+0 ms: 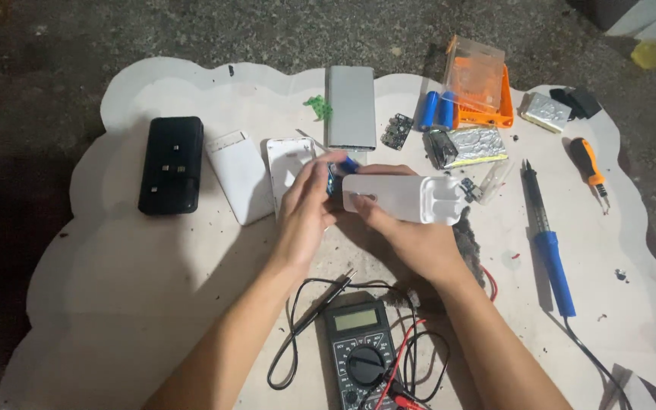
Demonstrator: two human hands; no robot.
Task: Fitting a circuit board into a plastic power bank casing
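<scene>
Below, scalloped white board (115,288) on dark speckled floor (24,45), both hands (305,209) clamped on white casing (400,199).

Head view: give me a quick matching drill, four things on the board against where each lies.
1 multimeter
2 soldering iron
3 black power bank
4 white casing

a far left of the board
b in the right hand
c near edge, between the forearms
d right side, blue handle

Pairs: 1-c, 2-d, 3-a, 4-b

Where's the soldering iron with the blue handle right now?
In the head view, the soldering iron lies untouched on the table's right side, right of the right hand, just below the orange screwdriver.
</scene>
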